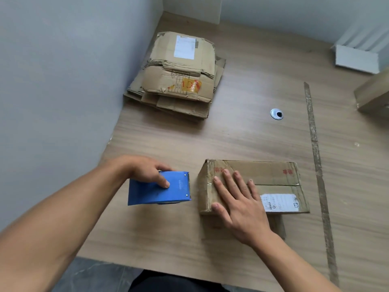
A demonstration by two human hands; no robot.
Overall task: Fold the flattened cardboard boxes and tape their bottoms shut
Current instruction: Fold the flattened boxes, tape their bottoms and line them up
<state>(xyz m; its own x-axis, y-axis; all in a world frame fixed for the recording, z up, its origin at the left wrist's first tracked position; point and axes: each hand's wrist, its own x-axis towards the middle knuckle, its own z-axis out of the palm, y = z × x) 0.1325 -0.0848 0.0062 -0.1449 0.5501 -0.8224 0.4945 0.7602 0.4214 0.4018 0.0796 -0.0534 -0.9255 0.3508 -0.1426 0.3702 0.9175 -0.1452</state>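
Pale wood-grain tabletop [242,133] fills my head view, with a grey wall along its left edge. Far back by that wall I see a stack of flattened cardboard boxes [176,76], the top one bearing a white label and some yellow tape. A round cable hole [276,114] sits in the table to the stack's right, and a long strip of old tape [315,154] runs down the surface beyond it. Another brown box [374,93] pokes in at the right edge.

Close to me, a folded box [269,178] stands on the table with its flaps closed, a seam crossing its upper face and a white label on the near flap. The right hand [237,199] lies flat on that face, fingers straight and spread, at the box's left end. The left hand [145,171] grips a blue tape dispenser [160,190] from above, thumb on its side, just beside the box's left wall and not touching it.
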